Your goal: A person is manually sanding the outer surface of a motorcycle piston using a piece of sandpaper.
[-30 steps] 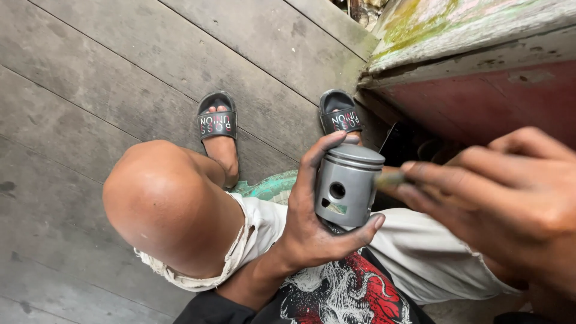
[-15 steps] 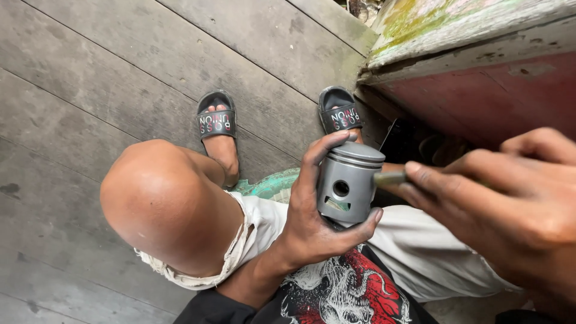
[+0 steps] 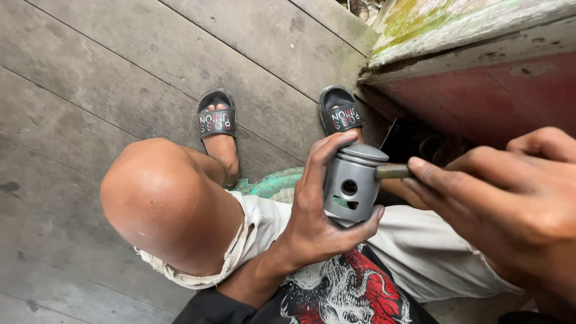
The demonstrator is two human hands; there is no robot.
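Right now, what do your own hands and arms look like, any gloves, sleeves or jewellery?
Both are bare: the left hand and the right hand wear no gloves, rings or watch. No sleeve covers the left forearm; a black sleeve edge shows near its elbow.

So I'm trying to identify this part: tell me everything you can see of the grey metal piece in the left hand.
The piston is a dull grey metal cylinder with a flat crown, ring grooves under the rim and a round pin hole in its side. It is held nearly upright above the lap. The left hand wraps it, index finger over the crown, thumb beneath. The right hand presses a brownish rod against its upper side.
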